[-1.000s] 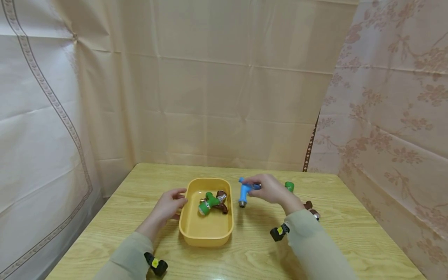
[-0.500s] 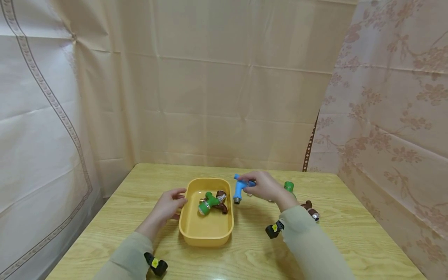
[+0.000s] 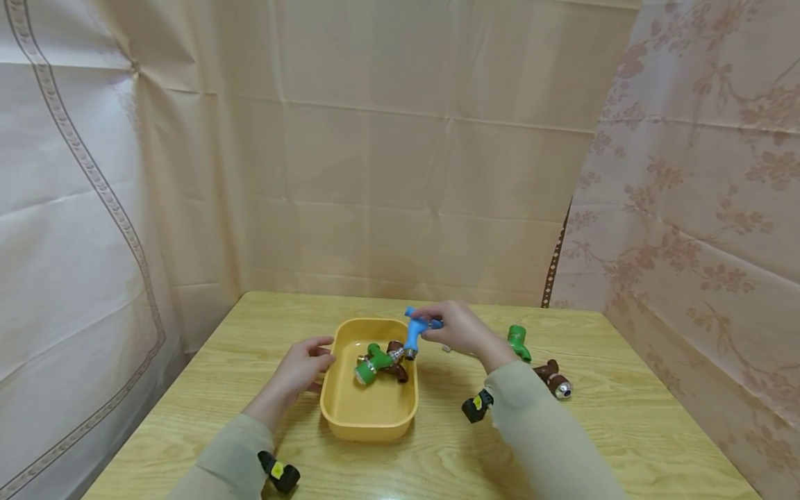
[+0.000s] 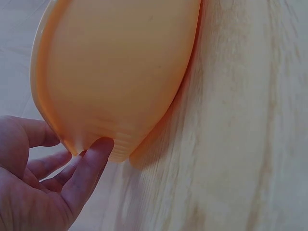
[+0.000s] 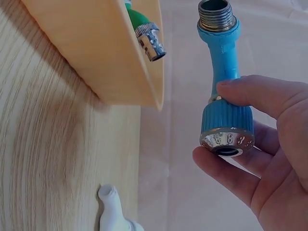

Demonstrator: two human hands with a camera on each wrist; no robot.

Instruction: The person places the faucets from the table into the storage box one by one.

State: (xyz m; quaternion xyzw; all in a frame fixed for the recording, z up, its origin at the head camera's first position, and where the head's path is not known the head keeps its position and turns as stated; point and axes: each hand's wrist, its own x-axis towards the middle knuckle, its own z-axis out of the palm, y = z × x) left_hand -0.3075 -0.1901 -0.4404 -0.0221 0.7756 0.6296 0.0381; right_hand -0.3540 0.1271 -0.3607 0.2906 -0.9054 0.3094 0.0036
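My right hand (image 3: 461,333) holds a blue plastic tap (image 3: 414,335) over the right rim of a yellow tub (image 3: 369,422). In the right wrist view, thumb and fingers pinch the tap (image 5: 225,72) around its ribbed blue knob, with its metal thread pointing away from the palm. My left hand (image 3: 301,366) rests against the tub's left side, and the left wrist view has its thumb and fingers touching the outer wall (image 4: 115,72) near the rim. Inside the tub a green tap (image 3: 375,364) lies on brown ones (image 3: 397,373), partly covering them.
Right of the tub, a green tap (image 3: 517,343) and a brown tap (image 3: 553,379) lie on the wooden table (image 3: 450,444). A white tap (image 5: 113,211) lies near the tub, mostly hidden by my right hand in the head view. Curtains hang behind and at both sides.
My right hand has carried the blue tap leftward and slightly up, from beside the tub to over its right rim. The left hand and the tub have stayed put.
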